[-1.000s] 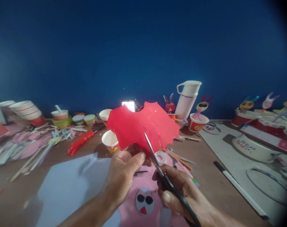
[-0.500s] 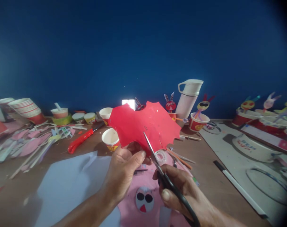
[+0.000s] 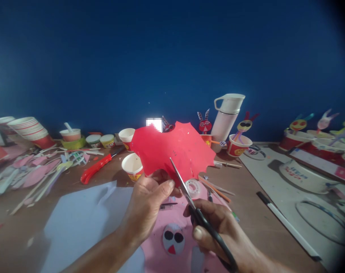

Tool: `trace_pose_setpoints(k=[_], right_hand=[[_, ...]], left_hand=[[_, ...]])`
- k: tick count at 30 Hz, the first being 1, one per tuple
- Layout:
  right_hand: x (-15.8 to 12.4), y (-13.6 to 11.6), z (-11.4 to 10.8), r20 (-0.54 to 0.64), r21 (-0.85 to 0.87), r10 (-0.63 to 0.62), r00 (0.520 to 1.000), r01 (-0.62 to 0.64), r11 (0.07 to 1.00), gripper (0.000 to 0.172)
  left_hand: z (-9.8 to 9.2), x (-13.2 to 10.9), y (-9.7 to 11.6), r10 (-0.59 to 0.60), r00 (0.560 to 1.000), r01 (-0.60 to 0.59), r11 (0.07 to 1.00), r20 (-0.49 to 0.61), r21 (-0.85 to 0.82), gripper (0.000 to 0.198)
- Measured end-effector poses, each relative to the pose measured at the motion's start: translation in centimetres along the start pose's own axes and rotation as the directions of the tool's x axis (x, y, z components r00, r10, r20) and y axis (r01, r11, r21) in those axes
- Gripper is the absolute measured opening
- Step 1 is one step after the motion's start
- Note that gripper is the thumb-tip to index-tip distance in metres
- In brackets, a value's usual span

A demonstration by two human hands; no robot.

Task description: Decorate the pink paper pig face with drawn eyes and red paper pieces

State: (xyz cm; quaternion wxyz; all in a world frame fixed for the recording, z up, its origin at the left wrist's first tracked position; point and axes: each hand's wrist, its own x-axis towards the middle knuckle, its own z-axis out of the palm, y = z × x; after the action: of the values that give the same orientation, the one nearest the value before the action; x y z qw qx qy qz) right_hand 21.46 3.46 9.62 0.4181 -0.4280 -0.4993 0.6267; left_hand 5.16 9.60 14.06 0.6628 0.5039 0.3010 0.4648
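Blue wall point(image 3: 172, 57) behind, brown tabletop point(image 3: 246, 189) below. Our L hand point(image 3: 149, 201) pinches the red paper point(image 3: 166, 148) by its near edge, up off the table, mid-scene; our R hand point(image 3: 225, 222) grips the scissors point(image 3: 197, 215), blades approx. together, tips overlapping the paper. Scallops show on its far, R & near edges, so prob. much of the outline's cut; what's left, can't tell.

Cup stack point(image 3: 33, 131) on desk point(image 3: 263, 216), far left; flask point(image 3: 225, 123) at back, right of paper point(image 3: 175, 146); scissors point(image 3: 200, 218) before paper, in right hand point(image 3: 222, 225).
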Motion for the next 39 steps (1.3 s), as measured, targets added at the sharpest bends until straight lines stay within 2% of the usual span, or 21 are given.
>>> trace_pose_setpoints(k=[4, 13, 18, 26, 31, 39], right_hand=[[0.1, 0.1, 0.1, 0.001, 0.019, -0.001, 1.000, 0.001, 1.000, 0.047], [-0.1, -0.2, 0.0, 0.005, -0.055, -0.011, 1.000, 0.011, 0.998, 0.046], [0.0, -0.7, 0.1, 0.004, -0.099, 0.028, 1.000, -0.027, 0.995, 0.049], [0.1, -1.0, 0.3, -0.014, -0.119, 0.054, 0.998, -0.055, 0.991, 0.056], [0.3, -1.1, -0.2, 0.022, -0.108, 0.052, 0.998, -0.050, 0.993, 0.058], [0.2, -1.4, -1.0, 0.084, -0.111, 0.043, 0.996, -0.034, 0.993, 0.057]], left_hand=[[-0.1, 0.1, 0.0, -0.003, 1.000, 0.003, 1.000, 0.004, -0.007, 0.015], [0.0, 0.3, -0.1, -0.022, 1.000, 0.021, 1.000, -0.018, -0.023, 0.014], [-0.3, 0.1, 0.0, -0.039, 0.999, 0.039, 0.999, -0.034, -0.007, 0.011], [-0.5, 0.2, 0.0, -0.059, 0.997, 0.061, 0.998, -0.050, 0.021, 0.020], [-0.7, 0.3, 0.3, -0.108, 0.990, 0.113, 0.993, -0.095, 0.044, 0.019], [-0.8, 0.4, 1.1, -0.146, 0.988, 0.147, 0.989, -0.055, 0.025, 0.011]])
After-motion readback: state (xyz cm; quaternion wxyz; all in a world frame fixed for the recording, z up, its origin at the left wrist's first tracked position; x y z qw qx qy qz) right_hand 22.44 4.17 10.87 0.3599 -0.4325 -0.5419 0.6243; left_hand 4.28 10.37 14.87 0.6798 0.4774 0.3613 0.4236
